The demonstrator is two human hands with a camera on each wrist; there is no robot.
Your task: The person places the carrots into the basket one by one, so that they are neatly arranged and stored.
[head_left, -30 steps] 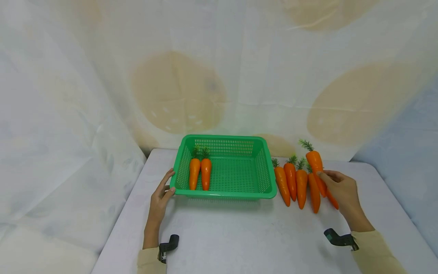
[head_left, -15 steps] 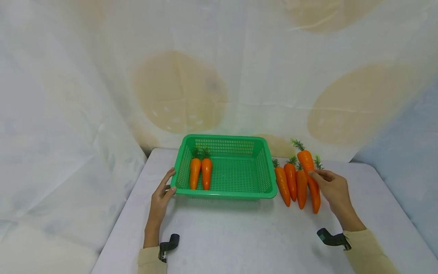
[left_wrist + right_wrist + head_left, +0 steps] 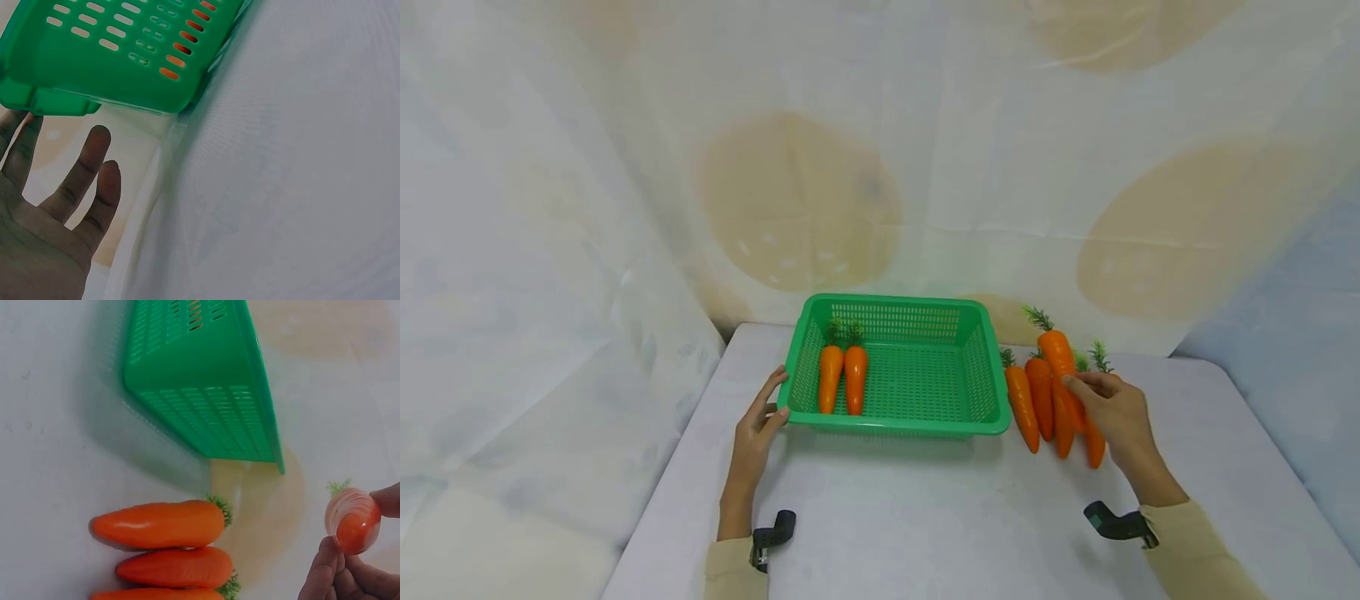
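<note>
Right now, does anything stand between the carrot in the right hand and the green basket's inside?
Yes: the basket's right wall. Loose carrots lie on the table between too, below the held carrot; nothing visible blocks a path above.

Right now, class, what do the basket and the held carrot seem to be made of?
Basket: probably moulded plastic, slightly glossy, judging by its regular slots and uniform green. Held carrot: glossy, perhaps plastic or coated foam, judging by its pale reflections.

Head view evenly bright; wrist views dimmer; soft shadow beside the basket (image 3: 200,369)
</note>
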